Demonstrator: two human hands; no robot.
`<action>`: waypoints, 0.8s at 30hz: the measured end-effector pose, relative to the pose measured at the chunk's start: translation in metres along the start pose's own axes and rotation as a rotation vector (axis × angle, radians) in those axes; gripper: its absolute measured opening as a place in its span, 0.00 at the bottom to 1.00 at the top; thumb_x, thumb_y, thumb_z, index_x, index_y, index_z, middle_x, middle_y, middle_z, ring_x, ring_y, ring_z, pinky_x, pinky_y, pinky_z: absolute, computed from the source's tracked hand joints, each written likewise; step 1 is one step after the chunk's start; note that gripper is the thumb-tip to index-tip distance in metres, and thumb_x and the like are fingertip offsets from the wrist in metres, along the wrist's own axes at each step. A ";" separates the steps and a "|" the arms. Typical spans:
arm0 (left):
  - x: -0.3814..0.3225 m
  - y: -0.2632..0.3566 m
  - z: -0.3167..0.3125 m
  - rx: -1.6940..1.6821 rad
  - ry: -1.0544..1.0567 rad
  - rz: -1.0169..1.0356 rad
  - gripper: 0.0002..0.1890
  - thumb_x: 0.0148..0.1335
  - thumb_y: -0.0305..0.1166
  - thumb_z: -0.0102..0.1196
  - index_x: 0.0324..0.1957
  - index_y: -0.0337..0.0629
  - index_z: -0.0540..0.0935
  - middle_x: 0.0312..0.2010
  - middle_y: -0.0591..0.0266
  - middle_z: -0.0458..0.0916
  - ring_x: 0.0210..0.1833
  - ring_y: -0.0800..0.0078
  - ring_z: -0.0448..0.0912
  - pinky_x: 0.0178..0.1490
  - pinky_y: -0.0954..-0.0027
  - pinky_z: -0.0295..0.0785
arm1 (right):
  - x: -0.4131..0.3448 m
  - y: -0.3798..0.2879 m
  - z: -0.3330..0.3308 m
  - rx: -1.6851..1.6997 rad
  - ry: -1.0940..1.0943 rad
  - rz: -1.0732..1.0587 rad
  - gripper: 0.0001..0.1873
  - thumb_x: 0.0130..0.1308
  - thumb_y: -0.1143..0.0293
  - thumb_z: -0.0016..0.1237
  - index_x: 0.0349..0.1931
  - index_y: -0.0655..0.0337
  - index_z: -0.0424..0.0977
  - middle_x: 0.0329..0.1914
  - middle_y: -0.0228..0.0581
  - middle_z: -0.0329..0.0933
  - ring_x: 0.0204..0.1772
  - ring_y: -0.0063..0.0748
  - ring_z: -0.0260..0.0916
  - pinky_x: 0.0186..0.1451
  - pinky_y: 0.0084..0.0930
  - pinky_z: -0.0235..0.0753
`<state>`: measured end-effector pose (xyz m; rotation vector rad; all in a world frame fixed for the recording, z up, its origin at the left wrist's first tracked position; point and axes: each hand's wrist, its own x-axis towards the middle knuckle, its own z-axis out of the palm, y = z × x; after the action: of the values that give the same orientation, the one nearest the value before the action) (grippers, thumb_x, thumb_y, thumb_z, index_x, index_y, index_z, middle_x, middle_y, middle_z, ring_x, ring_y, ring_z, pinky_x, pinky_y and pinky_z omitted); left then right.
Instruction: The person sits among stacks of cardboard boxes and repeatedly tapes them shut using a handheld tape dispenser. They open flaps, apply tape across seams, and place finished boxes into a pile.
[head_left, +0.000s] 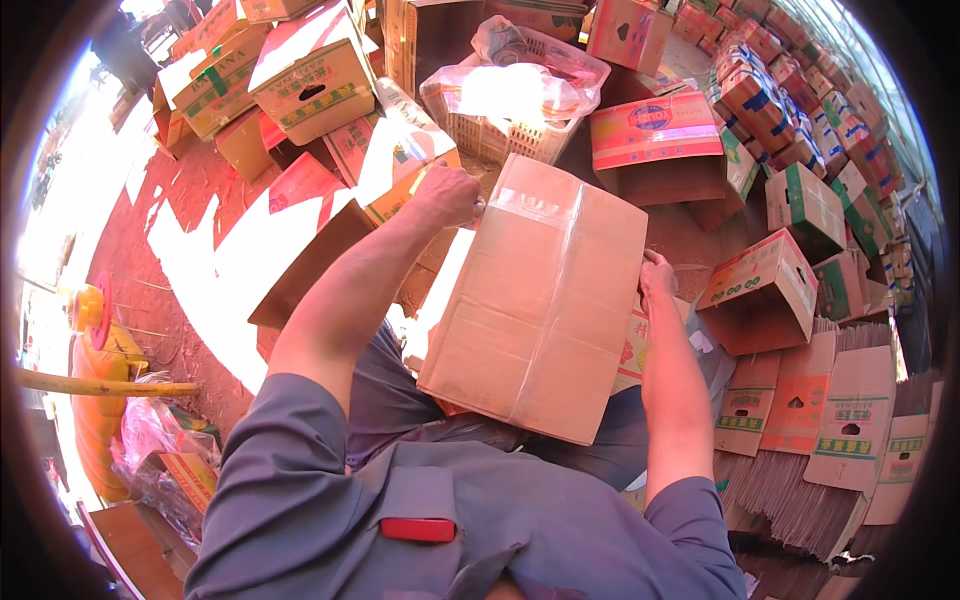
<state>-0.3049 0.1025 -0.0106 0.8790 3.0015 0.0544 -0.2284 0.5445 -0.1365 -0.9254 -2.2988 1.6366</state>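
Observation:
A brown cardboard box (540, 300) lies across my lap, a broad face turned up, with a strip of clear tape running down its length. Beside its upper left edge is my left hand (451, 195), fingers curled; whether it grips the box I cannot tell. My right hand (658, 276) is at the box's right edge, the fingers partly hidden behind it. Under the box at the right, part of a printed carton (634, 341) shows. An unfolded-looking brown carton (311, 262) stands beyond my left forearm.
A plastic basket (499, 139) holding clear plastic stands ahead. Printed fruit cartons (311, 90) are piled at the upper left, an open one (656, 135) at the upper right. Flattened cartons (787, 487) are stacked at the right. A yellow pole (105, 384) juts in at the left.

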 end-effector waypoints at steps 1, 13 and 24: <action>0.000 0.009 0.037 0.147 -0.072 0.054 0.17 0.57 0.47 0.64 0.29 0.42 0.88 0.29 0.51 0.87 0.36 0.54 0.86 0.45 0.53 0.74 | -0.002 -0.002 0.003 -0.091 0.022 -0.022 0.23 0.62 0.73 0.56 0.58 0.70 0.76 0.40 0.47 0.86 0.34 0.30 0.83 0.40 0.27 0.80; -0.147 0.028 0.048 -0.819 0.531 -0.704 0.21 0.66 0.51 0.65 0.40 0.39 0.87 0.29 0.51 0.87 0.34 0.60 0.87 0.40 0.60 0.78 | -0.106 -0.020 -0.019 -0.091 0.109 -0.409 0.30 0.73 0.50 0.53 0.63 0.67 0.74 0.57 0.45 0.82 0.58 0.34 0.79 0.62 0.30 0.75; -0.193 0.107 0.070 -1.136 0.542 -0.686 0.32 0.62 0.50 0.71 0.53 0.32 0.75 0.41 0.48 0.86 0.42 0.63 0.86 0.48 0.63 0.80 | -0.120 -0.087 0.018 -0.615 0.117 -0.860 0.38 0.71 0.51 0.52 0.72 0.69 0.61 0.76 0.59 0.62 0.78 0.55 0.58 0.79 0.46 0.59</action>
<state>-0.0832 0.0900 -0.0759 -0.3232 2.6669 1.9241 -0.1756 0.4441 -0.0397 -0.0187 -2.5804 0.5291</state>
